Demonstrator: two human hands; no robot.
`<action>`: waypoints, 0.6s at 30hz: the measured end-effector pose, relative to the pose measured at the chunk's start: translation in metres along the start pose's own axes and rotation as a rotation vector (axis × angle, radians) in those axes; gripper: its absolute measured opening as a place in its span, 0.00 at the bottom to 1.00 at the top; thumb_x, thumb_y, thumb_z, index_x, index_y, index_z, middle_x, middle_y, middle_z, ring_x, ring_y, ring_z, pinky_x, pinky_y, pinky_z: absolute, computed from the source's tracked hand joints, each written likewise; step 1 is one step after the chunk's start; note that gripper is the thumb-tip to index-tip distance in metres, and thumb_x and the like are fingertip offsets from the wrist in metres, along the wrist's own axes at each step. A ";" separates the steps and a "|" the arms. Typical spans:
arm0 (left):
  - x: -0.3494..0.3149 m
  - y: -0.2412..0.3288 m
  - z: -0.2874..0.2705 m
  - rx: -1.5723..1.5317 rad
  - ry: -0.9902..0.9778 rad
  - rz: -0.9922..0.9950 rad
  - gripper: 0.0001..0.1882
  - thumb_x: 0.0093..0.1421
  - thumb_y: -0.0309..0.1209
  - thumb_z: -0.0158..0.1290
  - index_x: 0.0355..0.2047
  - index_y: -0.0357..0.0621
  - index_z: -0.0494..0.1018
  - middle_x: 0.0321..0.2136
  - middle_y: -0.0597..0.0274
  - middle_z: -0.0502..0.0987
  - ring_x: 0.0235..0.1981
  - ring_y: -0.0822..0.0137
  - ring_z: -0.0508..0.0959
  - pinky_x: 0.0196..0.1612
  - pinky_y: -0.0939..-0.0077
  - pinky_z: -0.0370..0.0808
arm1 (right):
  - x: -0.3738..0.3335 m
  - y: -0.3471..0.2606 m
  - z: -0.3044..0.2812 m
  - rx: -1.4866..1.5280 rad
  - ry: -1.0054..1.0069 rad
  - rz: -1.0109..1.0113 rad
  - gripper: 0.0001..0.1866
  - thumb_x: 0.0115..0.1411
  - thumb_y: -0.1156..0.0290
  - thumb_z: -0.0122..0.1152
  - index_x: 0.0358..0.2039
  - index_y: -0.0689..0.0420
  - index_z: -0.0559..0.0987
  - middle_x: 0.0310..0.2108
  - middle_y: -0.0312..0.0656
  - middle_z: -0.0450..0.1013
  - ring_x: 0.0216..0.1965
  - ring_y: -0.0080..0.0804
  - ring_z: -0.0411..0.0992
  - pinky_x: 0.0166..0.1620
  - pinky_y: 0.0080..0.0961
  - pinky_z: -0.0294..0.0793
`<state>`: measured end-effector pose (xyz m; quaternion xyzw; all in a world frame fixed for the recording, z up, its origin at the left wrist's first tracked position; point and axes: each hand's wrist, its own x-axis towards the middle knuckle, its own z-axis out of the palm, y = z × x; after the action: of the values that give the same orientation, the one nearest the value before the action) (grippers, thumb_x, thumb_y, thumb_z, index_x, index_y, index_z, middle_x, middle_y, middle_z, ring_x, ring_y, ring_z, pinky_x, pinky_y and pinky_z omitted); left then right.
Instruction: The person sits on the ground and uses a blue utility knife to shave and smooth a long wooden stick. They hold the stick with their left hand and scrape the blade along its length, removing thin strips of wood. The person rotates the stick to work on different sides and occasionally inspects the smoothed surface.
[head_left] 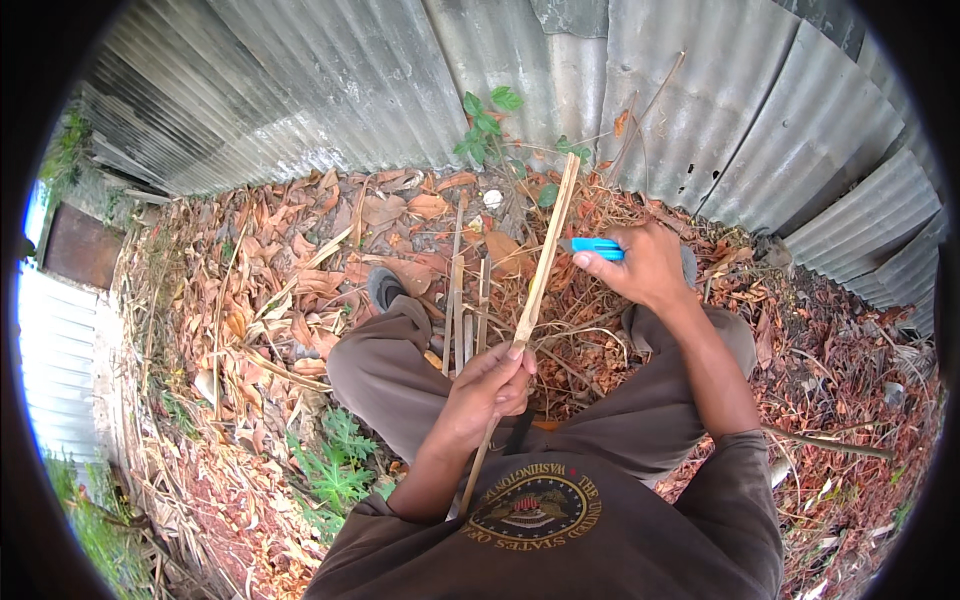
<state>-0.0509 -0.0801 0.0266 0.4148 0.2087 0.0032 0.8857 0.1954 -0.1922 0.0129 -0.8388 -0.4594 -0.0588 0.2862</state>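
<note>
My left hand [489, 386] is closed around a long, pale split strip of bamboo or wood [550, 245]. The strip rises at a slant toward the fence, and its lower end runs down past my fist toward my shirt. In my right hand [648, 268] is a blue utility knife [598, 248], gripped with the thumb along its handle. The knife's tip points left, close to the strip's right edge; whether it touches cannot be made out. Several thin strips [457, 310] stand or lean between my legs, just beyond my left hand.
A grey corrugated metal fence [520, 90] curves across the far side. Dry leaves [290, 270] and twigs cover the ground around my bent legs. A green plant [340, 465] grows at the left, and a leafy vine [482, 130] climbs by the fence. A stick [830, 442] lies at the right.
</note>
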 end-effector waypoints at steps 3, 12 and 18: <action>0.003 0.004 0.001 0.007 0.009 0.089 0.16 0.71 0.39 0.38 0.38 0.39 0.68 0.15 0.73 0.57 0.12 0.81 0.55 0.20 0.84 0.54 | -0.004 -0.019 0.006 0.018 -0.047 -0.190 0.35 0.46 0.31 0.59 0.12 0.55 0.75 0.09 0.42 0.66 0.15 0.45 0.70 0.23 0.39 0.68; 0.006 -0.001 0.007 0.159 0.145 0.095 0.11 0.70 0.36 0.41 0.35 0.43 0.66 0.15 0.75 0.57 0.15 0.82 0.53 0.20 0.85 0.54 | 0.002 -0.020 0.013 -0.032 0.076 -0.236 0.36 0.45 0.29 0.58 0.10 0.55 0.74 0.07 0.42 0.65 0.11 0.41 0.68 0.18 0.35 0.66; 0.010 0.001 0.012 0.176 0.138 0.114 0.10 0.70 0.36 0.41 0.34 0.44 0.65 0.15 0.76 0.55 0.15 0.82 0.52 0.19 0.85 0.51 | 0.018 -0.007 0.015 -0.020 0.115 -0.162 0.36 0.45 0.30 0.59 0.10 0.54 0.73 0.08 0.43 0.65 0.11 0.43 0.68 0.18 0.36 0.67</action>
<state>-0.0375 -0.0870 0.0304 0.5010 0.2449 0.0637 0.8276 0.1982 -0.1682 0.0102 -0.7968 -0.5081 -0.1343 0.2981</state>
